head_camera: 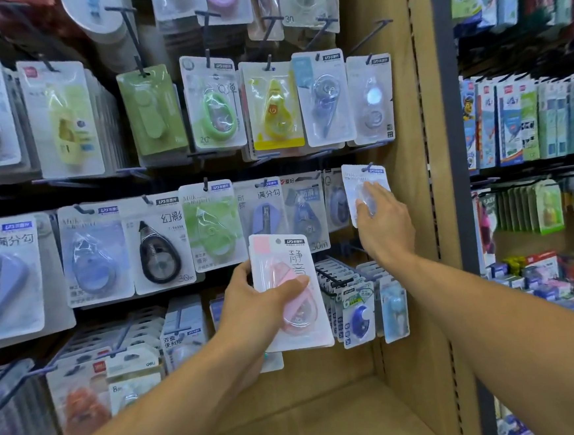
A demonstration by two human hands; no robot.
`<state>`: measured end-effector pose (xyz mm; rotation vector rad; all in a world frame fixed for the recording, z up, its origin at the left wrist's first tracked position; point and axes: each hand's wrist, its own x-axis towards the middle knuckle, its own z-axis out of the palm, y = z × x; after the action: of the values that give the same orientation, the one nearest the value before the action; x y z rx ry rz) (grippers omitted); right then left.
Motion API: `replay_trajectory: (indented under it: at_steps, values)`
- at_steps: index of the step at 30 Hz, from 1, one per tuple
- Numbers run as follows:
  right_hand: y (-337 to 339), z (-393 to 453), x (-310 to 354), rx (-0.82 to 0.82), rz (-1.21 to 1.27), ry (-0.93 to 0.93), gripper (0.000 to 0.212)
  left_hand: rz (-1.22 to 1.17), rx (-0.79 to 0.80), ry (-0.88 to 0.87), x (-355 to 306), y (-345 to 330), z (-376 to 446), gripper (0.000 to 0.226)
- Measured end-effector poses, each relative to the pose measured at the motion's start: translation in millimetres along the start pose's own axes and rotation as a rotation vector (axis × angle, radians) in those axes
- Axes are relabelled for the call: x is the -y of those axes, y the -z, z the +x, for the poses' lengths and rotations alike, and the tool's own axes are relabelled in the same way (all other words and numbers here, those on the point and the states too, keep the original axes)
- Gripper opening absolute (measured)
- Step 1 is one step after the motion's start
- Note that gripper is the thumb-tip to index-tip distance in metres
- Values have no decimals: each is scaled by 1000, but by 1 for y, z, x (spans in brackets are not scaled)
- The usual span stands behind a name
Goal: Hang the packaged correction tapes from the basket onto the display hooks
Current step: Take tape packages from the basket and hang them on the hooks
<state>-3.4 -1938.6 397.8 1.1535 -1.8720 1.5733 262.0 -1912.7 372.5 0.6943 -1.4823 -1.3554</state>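
**Two blister packs in hand at the hook wall**

Your left hand [261, 305] grips a pink correction tape pack [290, 292]: a flat, glossy card with rounded corners and a clear moulded bubble over a teardrop-shaped pink dispenser. Your thumb lies across the front of the bubble and your fingers curl behind the card, which stands nearly upright, tilted a little to the right, its round hang hole free at the top.

Your right hand [382, 223] is up and to the right of the left one, holding a pale white-blue pack [362, 190] by its lower part, fingers spread over the shiny oval blister. The top of this card sits at a thin dark wire hook [368, 167]; whether the hole is fully on the hook you cannot tell.

Just left of your right hand hang rows of similar plastic-fronted cards, among them a green pack [212, 226] and a black-dispenser pack [159, 244]. Beyond your right hand stands a plain brown cardboard side panel [404, 105], matte, with a perforated edge.
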Motion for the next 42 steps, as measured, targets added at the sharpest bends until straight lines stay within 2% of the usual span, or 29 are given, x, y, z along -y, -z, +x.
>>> replay_trajectory:
  at_steps: [4, 7, 11, 14, 15, 17, 18, 19, 20, 22, 23, 24, 26, 28, 30, 33, 35, 36, 37, 38, 40, 42]
  values:
    - [-12, 38, -5, 237, -40, -23, 51, 22, 34, 17, 2, 5, -1, 60]
    - [-16, 73, -3, 414, -184, -21, 56, 39, 64, 30, 2, 11, 0, 58]
    - [-18, 92, 5, 539, -303, -28, 61, 19, 108, 62, -2, 17, -3, 53]
    - [-12, 77, 7, 432, -319, -32, 60, 12, 99, 36, -7, 21, -10, 53]
    - [-7, 66, 12, 346, -249, -20, 56, 14, 95, 26, -9, 24, -12, 53]
    - [7, 38, 30, 185, -38, 118, 42, 23, 101, 29, -11, 29, -17, 56]
    - [17, 23, 45, 200, 92, 178, 35, 42, 109, 39, -11, 32, -20, 58]
    - [30, 7, 63, 312, 229, 206, 31, 72, 123, 55, -11, 35, -23, 58]
    - [42, -7, 79, 520, 329, 215, 32, 106, 144, 73, -12, 38, -27, 57]
    - [66, -31, 106, 992, 328, 222, 52, 185, 219, 115, -15, 45, -32, 54]
    - [74, -40, 114, 1176, 276, 232, 62, 224, 269, 131, -16, 48, -34, 52]
    - [81, -47, 119, 1305, 239, 247, 70, 256, 319, 145, -19, 51, -37, 50]
    - [91, -58, 125, 1386, 216, 245, 79, 286, 384, 159, -23, 54, -41, 46]
    - [93, -66, 125, 1347, 270, 184, 80, 267, 373, 149, -26, 55, -46, 41]
    - [91, -73, 121, 1212, 385, 68, 82, 208, 311, 142, -27, 53, -51, 44]
    - [84, -99, 118, 773, 387, -76, 81, 99, 145, 120, -19, 50, -52, 69]
    - [78, -129, 118, 520, 319, 45, 58, -4, 41, 141, -14, 43, -53, 79]
    - [76, -144, 120, 484, 298, 137, 45, -85, 23, 147, -13, 39, -53, 71]
    - [77, -157, 123, 516, 298, 199, 38, -161, 8, 162, -12, 36, -54, 57]
    - [78, -168, 127, 591, 305, 218, 43, -221, 0, 187, -13, 33, -54, 46]
    - [84, -179, 132, 730, 256, 205, 74, -286, 15, 241, -15, 28, -56, 40]
    - [86, -181, 132, 723, 174, 225, 92, -310, 30, 283, -15, 23, -57, 41]
